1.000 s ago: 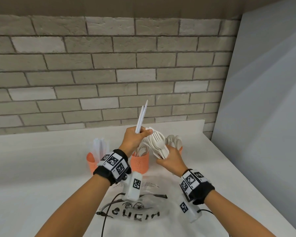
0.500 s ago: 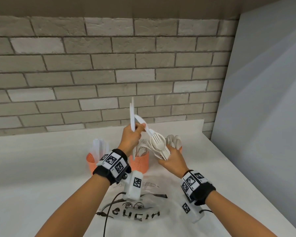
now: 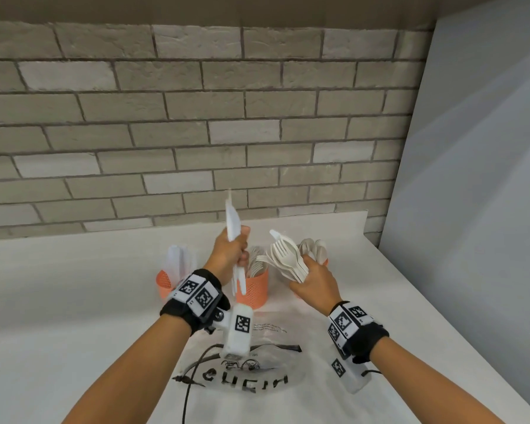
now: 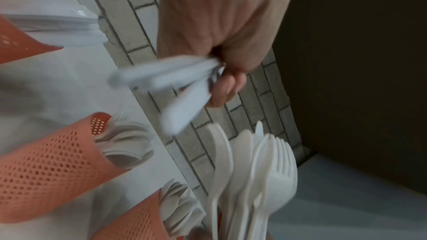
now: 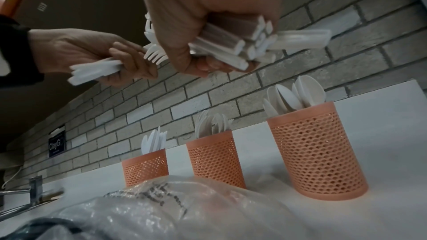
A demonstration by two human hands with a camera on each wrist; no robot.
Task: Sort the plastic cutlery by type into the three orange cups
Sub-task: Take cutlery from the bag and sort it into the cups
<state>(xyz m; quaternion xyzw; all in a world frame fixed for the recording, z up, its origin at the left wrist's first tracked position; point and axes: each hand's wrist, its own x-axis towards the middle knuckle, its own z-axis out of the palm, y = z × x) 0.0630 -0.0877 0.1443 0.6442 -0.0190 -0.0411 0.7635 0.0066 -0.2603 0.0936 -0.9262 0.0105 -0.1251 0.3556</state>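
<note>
My left hand (image 3: 230,252) grips a few white knives (image 3: 233,223) upright at frame centre; my right hand (image 3: 314,280) clutches a fanned bundle of forks (image 3: 285,260) just right, above three orange cups (image 5: 315,150) already holding sorted cutlery.

Both forearms reach forward over the counter, each wrist wrapped in a black band with white marker tags. The left hand (image 3: 230,252) is raised with its fingers curled tight and the thumb up, clamped round a few white knives (image 3: 233,223) that stand nearly upright. The right hand (image 3: 314,278), lower and just to its right, closes its fingers and thumb round the handles of a bundle of forks (image 3: 283,258), the tines fanning up and leftward.
</note>
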